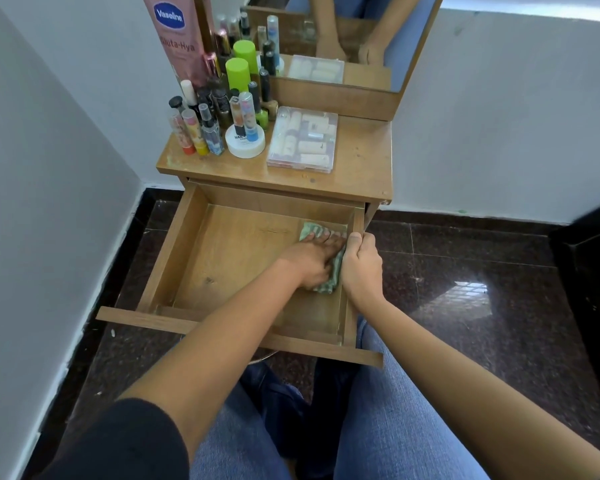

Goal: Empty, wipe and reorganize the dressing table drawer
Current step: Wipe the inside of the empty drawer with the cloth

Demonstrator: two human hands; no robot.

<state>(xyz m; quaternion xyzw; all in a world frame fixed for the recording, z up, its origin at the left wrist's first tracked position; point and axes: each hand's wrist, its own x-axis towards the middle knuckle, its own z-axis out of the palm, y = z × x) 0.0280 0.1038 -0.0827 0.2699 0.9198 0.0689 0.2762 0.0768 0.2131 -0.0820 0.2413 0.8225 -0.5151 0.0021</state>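
1. I am pressing my left hand (312,259), fingers flat, on a soft green cloth (328,284) at centre right of the frame, inside the open wooden drawer (174,251).
2. My right hand (361,265) is curling round the drawer's right wall, steadying it.
3. The drawer is hanging far out, so leaning hard could be tipping it.
4. A jolt could be toppling the tall, slim bottles (205,133) crowding the smooth worktop (361,161) at upper left.

Left hand (312,259) on cloth (308,231) in drawer (229,258), right hand (362,265) around its rim
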